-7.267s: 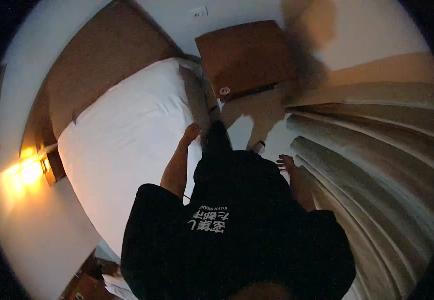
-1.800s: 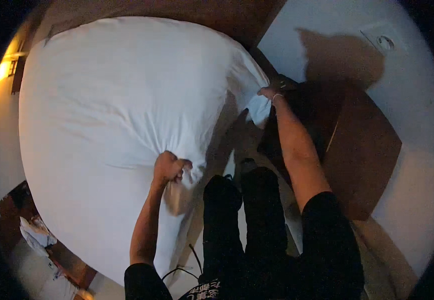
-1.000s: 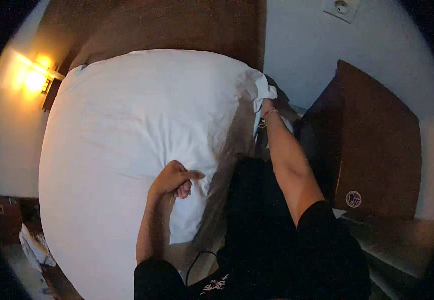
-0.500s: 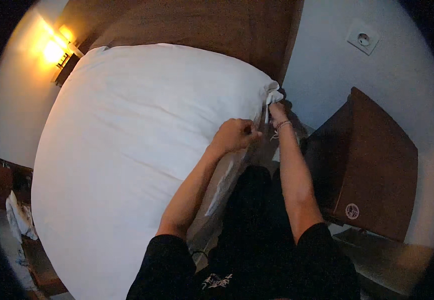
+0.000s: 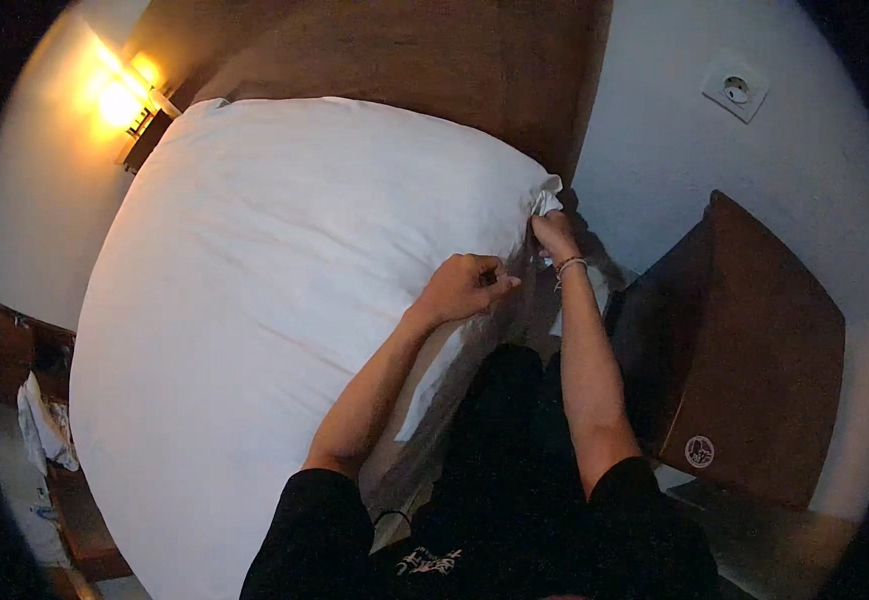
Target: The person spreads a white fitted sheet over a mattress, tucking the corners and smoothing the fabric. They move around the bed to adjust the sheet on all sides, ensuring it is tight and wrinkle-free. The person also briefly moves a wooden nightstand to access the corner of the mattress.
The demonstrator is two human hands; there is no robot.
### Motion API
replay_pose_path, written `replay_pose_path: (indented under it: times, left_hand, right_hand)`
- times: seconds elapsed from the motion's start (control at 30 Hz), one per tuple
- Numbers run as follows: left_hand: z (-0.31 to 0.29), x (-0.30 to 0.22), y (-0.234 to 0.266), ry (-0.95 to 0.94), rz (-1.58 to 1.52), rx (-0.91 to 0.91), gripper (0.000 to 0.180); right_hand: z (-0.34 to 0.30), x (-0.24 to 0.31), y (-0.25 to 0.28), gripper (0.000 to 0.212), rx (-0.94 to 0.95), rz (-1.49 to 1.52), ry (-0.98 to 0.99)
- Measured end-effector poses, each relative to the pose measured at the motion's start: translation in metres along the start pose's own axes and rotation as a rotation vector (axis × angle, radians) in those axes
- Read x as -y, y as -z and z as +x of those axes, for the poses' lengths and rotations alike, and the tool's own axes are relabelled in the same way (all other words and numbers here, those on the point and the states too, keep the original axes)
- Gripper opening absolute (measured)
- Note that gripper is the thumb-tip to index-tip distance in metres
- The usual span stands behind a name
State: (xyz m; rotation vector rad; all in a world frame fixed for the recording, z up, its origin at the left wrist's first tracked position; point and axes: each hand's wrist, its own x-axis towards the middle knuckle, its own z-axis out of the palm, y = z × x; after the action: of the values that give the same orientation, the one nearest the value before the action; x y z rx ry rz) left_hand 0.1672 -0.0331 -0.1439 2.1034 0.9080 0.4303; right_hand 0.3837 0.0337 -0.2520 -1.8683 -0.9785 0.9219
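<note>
A white bed sheet (image 5: 224,290) covers a wide mattress and bulges at its far right corner. There, my right hand (image 5: 554,236) is closed on the gathered sheet corner, a bracelet on its wrist. My left hand (image 5: 466,288) is on the mattress's right edge, nearer to me, with its fingers curled and the thumb close to the forefinger. It appears to pinch the sheet's edge, though the fingertips partly hide the cloth. Below it, the side of the bed shows a strip of white cloth (image 5: 432,385) hanging down in shadow.
A brown headboard (image 5: 384,50) rises behind the bed. To the right stands a dark brown box-like piece of furniture (image 5: 754,350), close to my right arm. A wall socket (image 5: 735,90) is above it. A lit lamp (image 5: 122,103) glows at far left; crumpled white cloth (image 5: 44,425) lies below.
My right hand has moved slightly down and toward me, its grip on the sheet corner kept. The left hand stays near the edge, slightly lower in view. The whole view has shifted a little.
</note>
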Motion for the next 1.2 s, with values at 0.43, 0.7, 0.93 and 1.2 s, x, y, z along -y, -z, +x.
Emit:
replay_pose_path:
  times: [0.43, 0.7, 0.93, 1.2]
  left_hand:
    - [0.0, -0.009, 0.002, 0.091, -0.028, 0.058, 0.031]
    - [-0.002, -0.006, 0.0, 0.056, -0.02, 0.029, 0.029]
    - [0.004, 0.0, -0.003, -0.03, 0.048, 0.005, 0.026]
    - [-0.001, -0.007, 0.0, 0.041, 0.016, 0.008, 0.028]
  right_hand:
    - [-0.013, 0.013, 0.023, 0.024, 0.173, -0.005, 0.077]
    - [-0.024, 0.025, 0.024, 0.035, 0.129, -0.021, 0.014]
    - [-0.006, 0.013, 0.025, 0.035, 0.115, -0.097, 0.004]
    - [-0.016, 0.02, 0.023, 0.032, 0.108, -0.096, 0.06]
